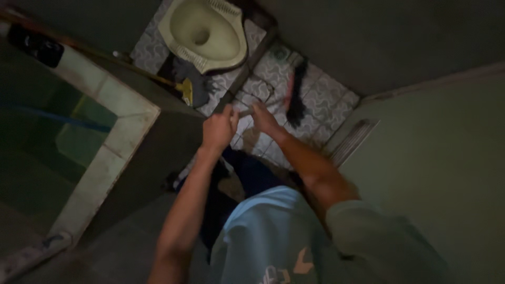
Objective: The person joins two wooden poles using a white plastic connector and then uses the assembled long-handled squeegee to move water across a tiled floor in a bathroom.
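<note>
- I see my left hand (pixel 218 129) and my right hand (pixel 263 117) both closed around a thin, straight, pale metal-looking handle (pixel 246 111), the fists just beside each other.
- The handle runs nearly level across the view, its long axis leading right and slightly up to a dark, shaggy brush head (pixel 295 100), blurred, whose bristles hang over the floor.
- The brush head sits over the patterned grey-and-white square floor tiles (pixel 321 102), which look glossy, right of a pale, smooth ceramic squat toilet (pixel 202 31).
- A second stick with a yellow end (pixel 185 89) lies left of my hands, pointing towards the toilet.
- At the left, a tiled basin with a pale, flat rim (pixel 123 134) holds dark greenish water.
</note>
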